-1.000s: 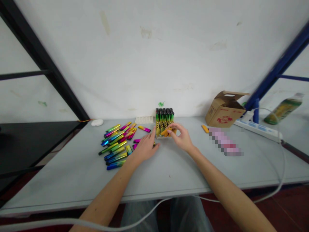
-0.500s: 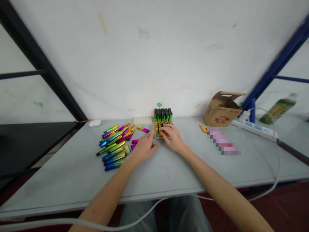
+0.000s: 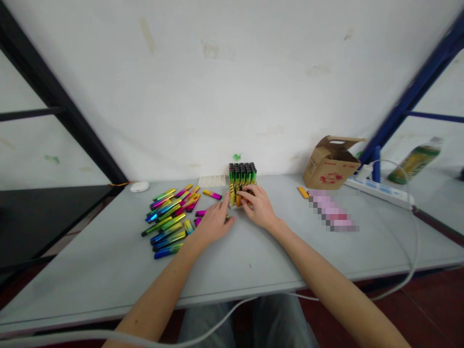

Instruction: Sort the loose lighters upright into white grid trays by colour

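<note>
Block of upright lighters (image 3: 242,177) near back edge of table (image 3: 268,266), about mid-length. Left hand (image 3: 216,222) at block's near-left corner, fingers extended, thumb spread apart. Right hand (image 3: 258,207) at block's front, fingers curled; whether pinching, cannot tell. Loose lighters (image 3: 169,239) heaped toward table's left edge.

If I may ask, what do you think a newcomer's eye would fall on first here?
Probably the heap of shiny, many-coloured sticks, perhaps lighters, lying on the table mostly left of the left hand. Next might come the neat upright block of black-topped ones near the wall, the right hand at its front. Farther right stands an open brown cardboard box with red print.
</note>
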The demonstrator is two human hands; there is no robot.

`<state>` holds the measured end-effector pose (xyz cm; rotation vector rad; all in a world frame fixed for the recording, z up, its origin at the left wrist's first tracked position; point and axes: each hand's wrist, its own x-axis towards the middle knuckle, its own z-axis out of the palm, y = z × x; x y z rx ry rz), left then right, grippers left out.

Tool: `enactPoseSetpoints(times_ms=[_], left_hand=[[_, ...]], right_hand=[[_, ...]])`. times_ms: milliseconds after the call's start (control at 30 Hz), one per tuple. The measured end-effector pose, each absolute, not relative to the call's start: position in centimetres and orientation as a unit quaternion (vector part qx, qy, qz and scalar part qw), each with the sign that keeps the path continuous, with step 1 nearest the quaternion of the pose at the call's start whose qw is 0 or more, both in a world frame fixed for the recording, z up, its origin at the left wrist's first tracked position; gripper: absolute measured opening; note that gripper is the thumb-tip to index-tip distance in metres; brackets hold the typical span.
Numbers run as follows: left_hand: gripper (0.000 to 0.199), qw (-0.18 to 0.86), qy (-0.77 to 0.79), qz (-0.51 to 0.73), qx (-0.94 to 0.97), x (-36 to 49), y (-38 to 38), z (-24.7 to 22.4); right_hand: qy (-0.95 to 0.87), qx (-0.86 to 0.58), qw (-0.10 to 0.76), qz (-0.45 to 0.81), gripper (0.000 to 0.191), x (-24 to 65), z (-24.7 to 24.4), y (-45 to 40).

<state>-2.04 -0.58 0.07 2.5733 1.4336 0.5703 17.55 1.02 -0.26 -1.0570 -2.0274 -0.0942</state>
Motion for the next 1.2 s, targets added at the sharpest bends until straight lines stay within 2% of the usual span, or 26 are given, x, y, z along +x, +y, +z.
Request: enactPoseSetpoints(times_ms=[200, 367, 600, 733, 800, 967, 1067, 1200], left_hand=[[0.077, 0.079, 0.476, 0.182, 0.857, -2.2, -0.4, -0.1], [0.077, 0.081, 0.476, 0.181, 0.857, -2.1, -0.6, 0.2], [0.076, 0.075, 0.482, 0.171, 0.856, -2.1, -0.7, 0.4], [0.075, 0.081, 0.486, 0.179, 0.852, -2.1, -0.7, 0.4], [0.074, 0.081, 0.488, 0.176, 0.851, -2.1, -0.7, 0.4], [0.075, 0.082, 0.487, 0.161, 0.854, -2.1, -0.7, 0.5], [0.075, 0.086, 0.482, 0.165, 0.856, -2.1, -0.7, 0.4], [0.073, 0.09, 0.485, 0.171, 0.853, -2.1, -0.8, 0.5]], right_hand=[[-0.797, -0.436, 0.418, -0.033, 0.038, 17.5, 0.2, 0.4], [-0.762, -0.463, 0.453, -0.013, 0.035, 18.2, -0.1, 0.6], [-0.753, -0.474, 0.457, -0.007, 0.034, 19.4, -0.4, 1.3], [-0.697, -0.55, 0.459, -0.039, 0.035, 22.1, 0.1, 2.3], [-0.636, -0.639, 0.429, -0.056, 0.038, 24.1, 0.1, 2.8], [-0.533, -0.804, 0.258, -0.06, 0.053, 27.5, -1.0, 3.3], [-0.527, -0.828, 0.187, -0.045, 0.056, 28.0, -1.5, 3.3], [-0.558, -0.812, 0.167, -0.021, 0.055, 27.9, -1.4, 3.4]])
